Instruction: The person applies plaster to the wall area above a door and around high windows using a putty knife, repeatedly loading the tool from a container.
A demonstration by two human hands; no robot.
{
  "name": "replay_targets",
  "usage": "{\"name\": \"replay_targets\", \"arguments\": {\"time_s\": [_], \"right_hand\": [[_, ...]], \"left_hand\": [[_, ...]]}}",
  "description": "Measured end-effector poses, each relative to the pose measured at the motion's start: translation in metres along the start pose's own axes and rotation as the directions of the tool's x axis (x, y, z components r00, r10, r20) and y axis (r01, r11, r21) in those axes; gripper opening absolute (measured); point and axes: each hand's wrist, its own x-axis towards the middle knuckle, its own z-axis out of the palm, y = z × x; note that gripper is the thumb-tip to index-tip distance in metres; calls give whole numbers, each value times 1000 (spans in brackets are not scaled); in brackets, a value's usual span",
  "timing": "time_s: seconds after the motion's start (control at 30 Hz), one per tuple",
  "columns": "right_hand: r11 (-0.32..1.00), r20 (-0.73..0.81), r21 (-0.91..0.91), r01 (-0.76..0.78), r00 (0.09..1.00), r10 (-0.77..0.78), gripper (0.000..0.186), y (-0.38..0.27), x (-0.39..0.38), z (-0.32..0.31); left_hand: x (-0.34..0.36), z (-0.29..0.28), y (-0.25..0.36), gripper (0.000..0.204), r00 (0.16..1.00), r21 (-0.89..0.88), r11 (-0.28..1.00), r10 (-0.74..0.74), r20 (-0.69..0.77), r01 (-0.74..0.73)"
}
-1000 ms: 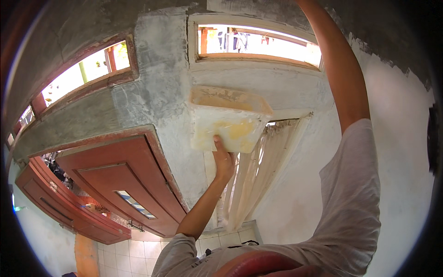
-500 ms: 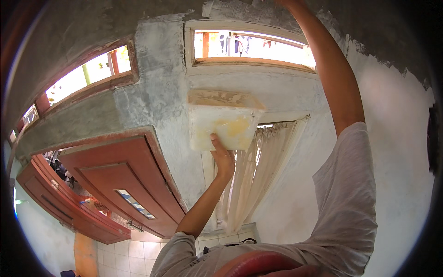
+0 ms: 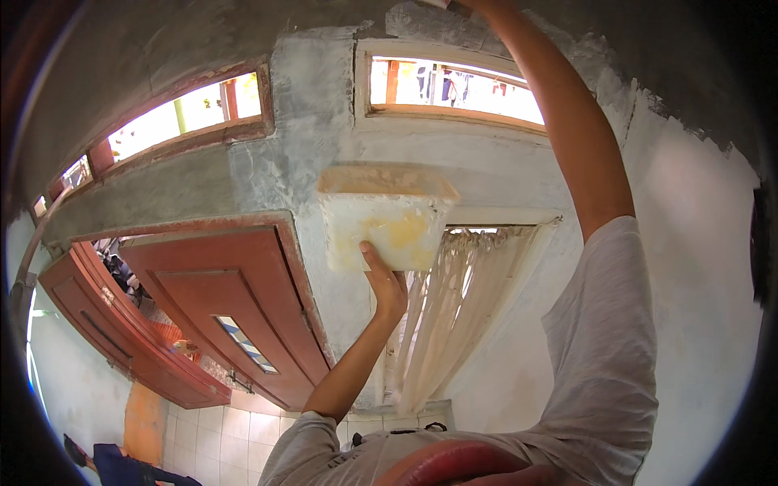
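Observation:
My left hand (image 3: 384,285) grips a whitish plastic tub (image 3: 381,235) with yellow stains, held up in front of the wall. The thumb presses on its near side and the other fingers are hidden. Brownish residue coats the tub's inside along its upper part. My right arm reaches up to the grey wall surface (image 3: 454,24) above the window. Only part of my right hand (image 3: 480,5) shows at the top edge; a pale and dark sliver of something sticks out beside it, too cut off to name. Rough grey plaster patches spread around there.
Red-brown wooden doors (image 3: 219,308) stand ajar at left. A narrow upper window (image 3: 454,110) lies under my right arm, another (image 3: 182,117) further left. A pale curtain (image 3: 470,300) hangs behind the tub. Dark blue cloth (image 3: 121,466) shows at lower left, by the tiled floor (image 3: 235,429).
The view has swung slightly, so wall, doors and windows sit further right. My right hand has come a little lower into view, with the sliver beside it. More dark blue cloth shows.

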Motion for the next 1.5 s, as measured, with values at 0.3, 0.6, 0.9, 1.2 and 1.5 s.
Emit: {"name": "replay_targets", "arguments": {"time_s": [0.3,0.6,0.9,1.2,1.5], "right_hand": [[967,413,253,-34,908,-76,42,-75,-29,-5],[995,-2,24,-100,995,101,43,-57,5,-25],[984,166,169,61,982,-89,55,-21,-24,20],[995,540,67,-70,841,23,46,-94,-4,-40],[991,-147,-121,-62,988,44,49,0,-13,4]], "left_hand": [[5,-17,9,83,998,23,998,62,5,-62],[-1,-8,13,82,999,39,999,27,30,-28],[-5,0,15,81,999,-9,1000,-14,44,15],[-5,-16,28,82,999,29,998,49,0,-49],[-8,-2,18,79,999,-33,999,8,37,-7]]}}
